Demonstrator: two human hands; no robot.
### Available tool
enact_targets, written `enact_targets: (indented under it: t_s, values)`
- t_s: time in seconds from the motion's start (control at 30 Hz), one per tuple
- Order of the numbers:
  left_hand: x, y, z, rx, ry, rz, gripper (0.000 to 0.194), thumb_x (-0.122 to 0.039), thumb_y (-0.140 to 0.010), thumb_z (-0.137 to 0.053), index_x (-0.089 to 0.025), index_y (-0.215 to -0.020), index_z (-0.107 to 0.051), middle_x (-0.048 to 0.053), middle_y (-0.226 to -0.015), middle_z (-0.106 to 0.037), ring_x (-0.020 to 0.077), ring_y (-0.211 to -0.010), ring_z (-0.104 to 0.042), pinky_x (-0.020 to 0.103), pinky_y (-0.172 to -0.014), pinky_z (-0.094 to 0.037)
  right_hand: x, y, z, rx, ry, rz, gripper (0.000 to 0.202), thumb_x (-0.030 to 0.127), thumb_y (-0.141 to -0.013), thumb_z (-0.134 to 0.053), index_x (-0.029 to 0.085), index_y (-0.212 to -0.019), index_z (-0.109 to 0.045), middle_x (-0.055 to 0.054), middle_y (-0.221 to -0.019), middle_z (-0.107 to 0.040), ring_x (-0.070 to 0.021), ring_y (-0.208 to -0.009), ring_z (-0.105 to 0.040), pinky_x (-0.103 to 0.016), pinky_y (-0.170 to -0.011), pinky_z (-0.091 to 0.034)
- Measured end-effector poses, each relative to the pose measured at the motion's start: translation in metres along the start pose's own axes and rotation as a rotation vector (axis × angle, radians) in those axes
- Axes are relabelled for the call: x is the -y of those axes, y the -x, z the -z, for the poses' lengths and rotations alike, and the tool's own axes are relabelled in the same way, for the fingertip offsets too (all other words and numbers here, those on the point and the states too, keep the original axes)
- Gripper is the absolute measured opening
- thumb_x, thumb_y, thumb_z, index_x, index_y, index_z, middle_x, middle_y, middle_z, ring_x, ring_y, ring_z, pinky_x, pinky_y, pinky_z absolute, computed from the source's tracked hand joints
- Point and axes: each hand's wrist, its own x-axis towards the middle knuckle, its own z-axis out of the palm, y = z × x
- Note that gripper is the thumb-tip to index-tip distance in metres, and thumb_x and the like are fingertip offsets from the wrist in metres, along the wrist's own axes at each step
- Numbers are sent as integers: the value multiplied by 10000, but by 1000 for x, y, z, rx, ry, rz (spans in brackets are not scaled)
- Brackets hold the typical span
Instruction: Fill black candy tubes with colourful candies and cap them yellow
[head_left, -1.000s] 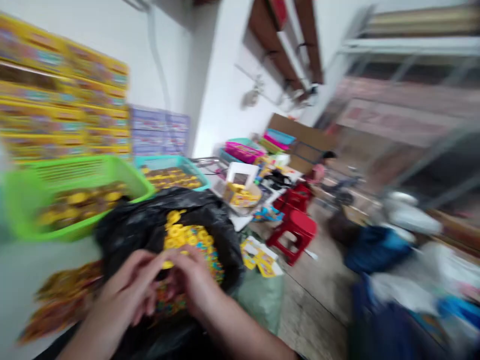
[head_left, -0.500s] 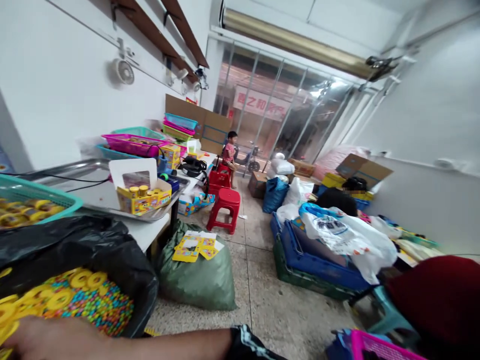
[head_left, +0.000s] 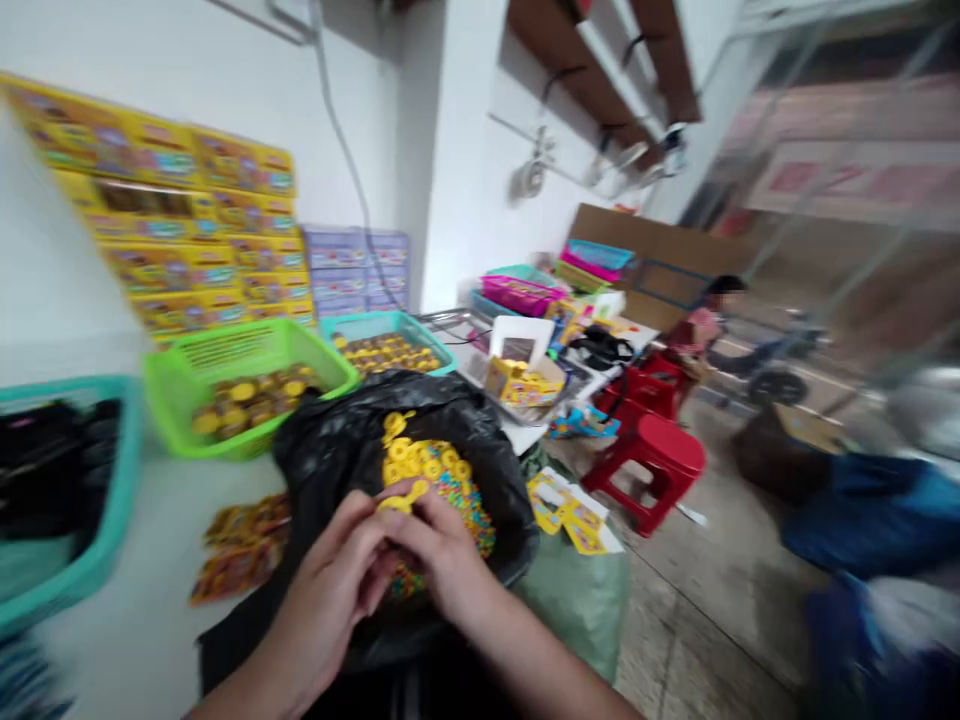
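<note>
Yellow piece (head_left: 397, 501): pinched between your two hands, over the open black bag (head_left: 322, 440); it looks light, stiff and probably smooth, so grip its rim rather than its thin tab.
Green basket (head_left: 161, 405): far left, holding yellow-topped items (head_left: 251, 398).
Left hand (head_left: 345, 550): your fingers close on the piece's left side.
Right hand (head_left: 442, 545): yours clamps its right; fingertip detail blurs.
Bag contents: yellow rings (head_left: 431, 466), then coloured beads (head_left: 474, 510) rightward.

Rings (head_left: 430, 467) and beads (head_left: 469, 505) lie in the bag (head_left: 330, 435); left of it, packets (head_left: 234, 572) and a basket (head_left: 225, 446) rest on the bench (head_left: 165, 520), boxes (head_left: 161, 268) stacked behind; a stool (head_left: 669, 445) stands right.
</note>
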Motion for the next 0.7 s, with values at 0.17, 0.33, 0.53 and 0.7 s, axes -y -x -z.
enact_targets:
  t_s: [0.17, 0.33, 0.53, 0.7]
  values:
    - [-4, -6, -1, 49, 29, 33, 307, -473, -848, -561, -203, -744, -458, -81, -523, -430, 45, -361, -325, 154, -327, -178, -2, -5, 9, 13, 23, -16, 345, 424, -745, -752, 172, -958, -651, 35, -637, -582, -82, -488, -501, -170, -429, -368]
    - [-12, -5, 10, 102, 54, 25, 296, -489, -865, -549, -207, -806, -482, -56, -538, -531, 49, -329, -377, 147, -307, -181, 12, -7, 22, 109, -99, -119, 346, 427, -844, -614, 154, -1050, -670, -35, -701, -645, -142, -567, -590, -193, -419, -398]
    - [-22, 1, 23, 147, 67, 39, 308, -506, -871, -546, -210, -811, -484, -48, -526, -537, 50, -330, -385, 134, -295, -165, 16, -9, 20, 205, -203, -203, 319, 421, -822, -668, 148, -987, -685, -51, -709, -660, -153, -597, -631, -195, -429, -446]
    - [-26, 7, 33, 140, 0, 22, 332, -520, -862, -568, -198, -814, -504, -51, -530, -539, 41, -333, -396, 122, -299, -196, 12, -15, 3, 216, -121, -231, 292, 408, -791, -721, 155, -925, -667, -13, -636, -635, -113, -510, -599, -157, -385, -409]
